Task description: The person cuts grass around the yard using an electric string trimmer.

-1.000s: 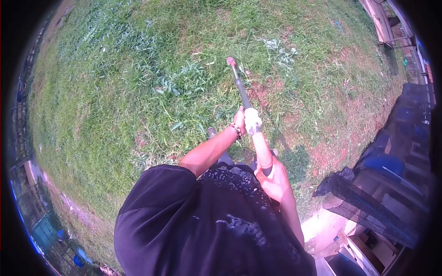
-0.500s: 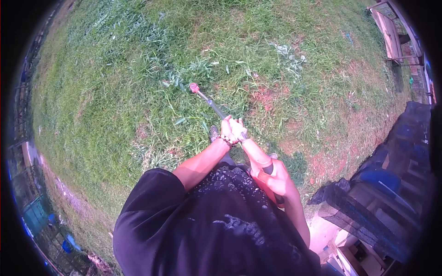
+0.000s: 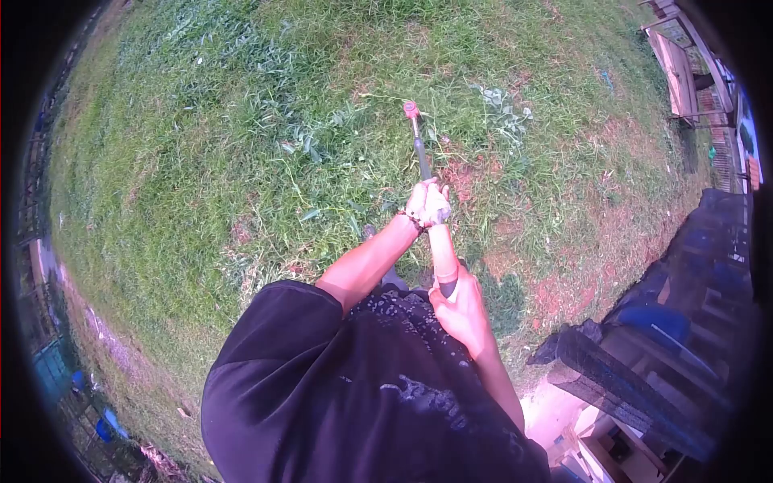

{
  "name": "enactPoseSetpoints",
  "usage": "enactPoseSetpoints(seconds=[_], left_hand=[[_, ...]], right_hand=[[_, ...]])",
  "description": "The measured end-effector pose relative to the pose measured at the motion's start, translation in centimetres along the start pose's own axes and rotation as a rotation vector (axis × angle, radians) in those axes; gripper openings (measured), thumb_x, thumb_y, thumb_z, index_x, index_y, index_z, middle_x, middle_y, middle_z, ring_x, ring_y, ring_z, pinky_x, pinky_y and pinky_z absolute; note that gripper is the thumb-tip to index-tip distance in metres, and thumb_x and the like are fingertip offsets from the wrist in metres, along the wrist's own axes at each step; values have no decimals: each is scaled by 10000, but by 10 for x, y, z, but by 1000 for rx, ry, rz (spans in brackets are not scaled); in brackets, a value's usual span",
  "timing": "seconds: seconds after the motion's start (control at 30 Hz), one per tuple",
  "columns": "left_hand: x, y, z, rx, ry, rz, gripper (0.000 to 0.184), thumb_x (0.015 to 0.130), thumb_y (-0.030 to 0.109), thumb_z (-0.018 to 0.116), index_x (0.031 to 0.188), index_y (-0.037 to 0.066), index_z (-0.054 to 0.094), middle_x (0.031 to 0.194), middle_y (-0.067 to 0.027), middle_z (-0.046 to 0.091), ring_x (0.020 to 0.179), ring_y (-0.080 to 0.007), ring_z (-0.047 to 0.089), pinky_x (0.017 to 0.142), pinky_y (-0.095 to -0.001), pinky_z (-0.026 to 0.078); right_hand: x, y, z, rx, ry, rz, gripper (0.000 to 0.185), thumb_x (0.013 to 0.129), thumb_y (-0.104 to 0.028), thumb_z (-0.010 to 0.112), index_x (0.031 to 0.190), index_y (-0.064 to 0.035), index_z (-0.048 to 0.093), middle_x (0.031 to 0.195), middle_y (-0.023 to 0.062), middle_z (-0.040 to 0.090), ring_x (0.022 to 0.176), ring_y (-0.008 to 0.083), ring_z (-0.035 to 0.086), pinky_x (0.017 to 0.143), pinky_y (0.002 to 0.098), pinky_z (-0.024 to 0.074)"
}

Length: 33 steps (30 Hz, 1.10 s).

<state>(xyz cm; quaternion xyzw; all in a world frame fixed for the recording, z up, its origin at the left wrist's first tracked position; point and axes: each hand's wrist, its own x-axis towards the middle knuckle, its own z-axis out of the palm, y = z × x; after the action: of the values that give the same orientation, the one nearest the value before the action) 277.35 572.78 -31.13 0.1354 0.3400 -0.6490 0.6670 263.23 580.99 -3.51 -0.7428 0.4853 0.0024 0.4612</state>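
A long-handled trimmer (image 3: 420, 153) with a pink-red round head points away from my body over the grass. My left hand (image 3: 423, 201), with a beaded bracelet at its wrist, is closed around the middle of the shaft beside a whitish part. Nearer my body, my right hand (image 3: 460, 304) is wrapped round the dark rear grip, just behind a pale, thick section of the pole. Long grass (image 3: 314, 153) lies below the trimmer's head, and whether the head touches it I cannot tell.
Reddish bare soil (image 3: 471, 181) shows right of the shaft. A wooden structure (image 3: 676, 72) stands at the upper right. Dark netting (image 3: 616, 374) and a blue rounded object (image 3: 656, 322) are at the lower right. A fence runs along the left edge.
The trimmer's head swung left, then back to the right and away from my body. Both hands stayed on the pole and moved with it.
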Motion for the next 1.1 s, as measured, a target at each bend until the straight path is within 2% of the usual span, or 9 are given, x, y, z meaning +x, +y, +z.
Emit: enactPoseSetpoints(seconds=[0.03, 0.13, 0.23, 0.33, 0.43, 0.53, 0.67, 0.87, 1.1], left_hand=[[6, -2, -1, 18, -18, -1, 211, 956, 241, 536, 812, 96, 481, 671, -38, 536, 607, -223, 624, 545, -341, 557], [11, -3, 0, 17, -17, -34, 184, 948, 230, 542, 857, 101, 448, 678, -58, 540, 599, -223, 621, 516, -342, 548], [3, 2, -4, 19, 34, -43, 195, 943, 254, 545, 881, 108, 431, 701, -74, 567, 588, -225, 619, 504, -342, 545], [-9, 16, -27, -40, 74, -59, 212, 936, 283, 543, 905, 116, 416, 720, -90, 589, 580, -227, 619, 504, -344, 545], [-28, 25, -50, -115, 106, -13, 209, 923, 281, 534, 919, 95, 437, 709, -90, 594, 568, -222, 608, 513, -340, 538], [-52, 22, -53, -128, 272, 133, 207, 924, 263, 508, 918, 57, 487, 702, -87, 600, 564, -212, 598, 547, -335, 540], [-56, 27, -83, -171, 198, 73, 251, 924, 331, 477, 975, 86, 457, 704, -65, 600, 565, -223, 596, 528, -347, 524], [-37, 36, -86, -160, 208, 91, 224, 933, 310, 481, 986, 96, 438, 749, -75, 619, 581, -226, 611, 502, -346, 528], [-6, 29, -51, -54, 113, 78, 217, 940, 242, 558, 1023, 71, 455, 759, -112, 624, 652, -260, 656, 584, -358, 578]], right_hand=[[1, -1, 1, -14, 9, -10, 108, 776, -33, 603, 867, 5, 558, 721, 141, 599, 712, 287, 633, 694, 396, 485], [5, -11, -9, 8, -114, 97, 448, 765, -52, 601, 1198, 41, 536, 934, 284, 650, 957, 440, 651, 794, 454, 501], [7, -3, -5, 36, -56, 52, 94, 777, -28, 598, 857, 7, 562, 738, 134, 611, 727, 265, 637, 696, 378, 483], [9, -3, -5, 46, -150, 82, 100, 780, -20, 593, 873, 9, 568, 735, 110, 600, 723, 218, 624, 696, 369, 483], [13, 14, -4, 80, -265, 88, 256, 756, -61, 598, 995, 30, 586, 775, 174, 628, 764, 297, 661, 723, 416, 498], [22, 26, -16, 186, -408, 86, 170, 762, -42, 597, 917, 26, 593, 756, 109, 614, 722, 203, 612, 702, 367, 489], [28, 44, -22, 378, -407, -6, 115, 778, -12, 607, 889, 17, 598, 763, 25, 614, 727, 123, 578, 698, 310, 478], [31, 27, -19, 175, -379, 60, 133, 792, -44, 618, 913, 12, 613, 738, 45, 614, 709, 144, 599, 673, 327, 489], [26, 26, 7, 22, -257, 77, 197, 793, -97, 629, 970, -10, 617, 807, 127, 687, 778, 264, 689, 722, 395, 515]])
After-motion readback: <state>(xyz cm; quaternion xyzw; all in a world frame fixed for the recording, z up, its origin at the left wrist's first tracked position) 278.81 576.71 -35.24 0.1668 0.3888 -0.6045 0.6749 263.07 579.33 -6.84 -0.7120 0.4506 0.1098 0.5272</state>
